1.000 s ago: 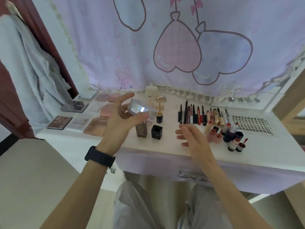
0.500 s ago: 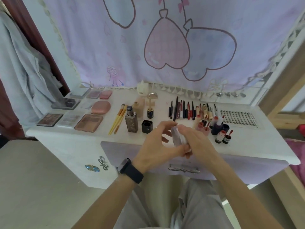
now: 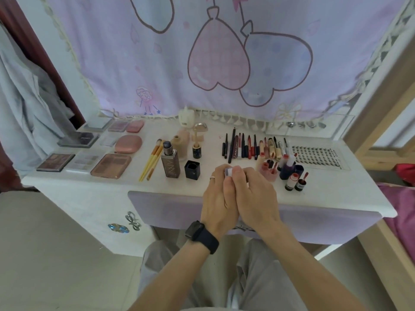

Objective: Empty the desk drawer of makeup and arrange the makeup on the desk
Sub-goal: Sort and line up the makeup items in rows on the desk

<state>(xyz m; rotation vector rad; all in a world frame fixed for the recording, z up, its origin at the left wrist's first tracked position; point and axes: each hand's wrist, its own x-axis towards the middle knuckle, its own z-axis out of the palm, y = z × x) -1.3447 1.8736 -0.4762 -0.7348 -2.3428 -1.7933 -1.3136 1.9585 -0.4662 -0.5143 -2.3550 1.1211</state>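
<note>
Both my hands meet over the front middle of the white desk [image 3: 94,189]. My left hand [image 3: 216,198], with a ring and a black watch, and my right hand [image 3: 253,198] together grip a small clear faceted jar [image 3: 228,172]; only its top shows between my fingers. The lilac drawer front [image 3: 170,212] lies just below my hands. Makeup lies in rows on the desk: palettes and compacts [image 3: 111,166] at the left, foundation bottles [image 3: 170,161] and yellow brushes [image 3: 151,161] in the middle, pencils and lipsticks [image 3: 244,145] at the right.
A black square pot [image 3: 192,169] stands left of my hands. Small red and dark bottles [image 3: 292,176] cluster at their right, beside a lash tray [image 3: 316,157]. A lilac balloon curtain [image 3: 224,63] hangs behind. A wooden bed frame [image 3: 381,97] borders the right side.
My left hand brought the clear jar down from the left above the bottles to the desk's front middle. My right hand joined it, and both now wrap the jar closely.
</note>
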